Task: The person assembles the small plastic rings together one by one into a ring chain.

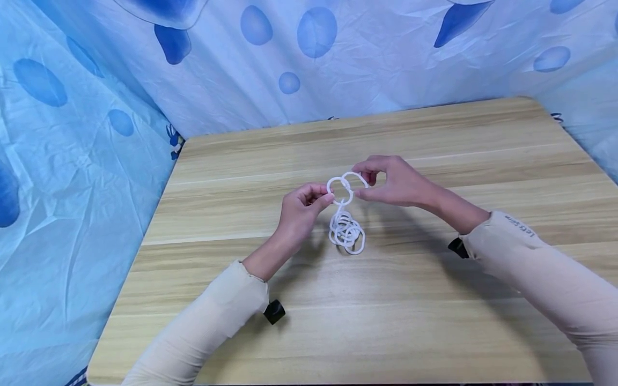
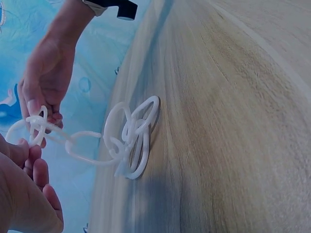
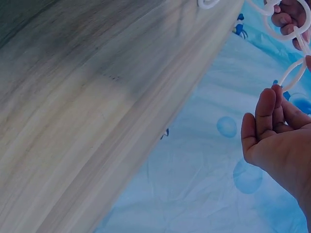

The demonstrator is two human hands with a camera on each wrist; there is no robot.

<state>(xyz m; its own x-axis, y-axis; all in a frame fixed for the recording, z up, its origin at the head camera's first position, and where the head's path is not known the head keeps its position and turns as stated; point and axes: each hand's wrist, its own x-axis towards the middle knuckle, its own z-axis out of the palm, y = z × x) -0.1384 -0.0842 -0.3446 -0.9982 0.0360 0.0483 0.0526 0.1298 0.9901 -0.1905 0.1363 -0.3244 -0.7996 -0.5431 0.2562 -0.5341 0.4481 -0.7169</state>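
Between both hands, above the table, a chain of white plastic rings is held up. My left hand (image 1: 300,213) pinches one white ring (image 1: 353,198) at its left side, between thumb and fingers. Linked with it is another white ring (image 1: 352,173), which my right hand (image 1: 399,183) holds between thumb and fingertips. From the left ring a further link hangs down to a heap of linked rings (image 1: 345,229) lying on the wood. The left wrist view shows the heap (image 2: 136,141) joined by a long loop (image 2: 87,160) to the rings at the fingers.
The wooden table (image 1: 386,332) stretches under both arms. A blue patterned curtain (image 1: 217,80) hangs behind it and along the left side. Small black pieces (image 1: 274,312) jut from under both sleeve cuffs.
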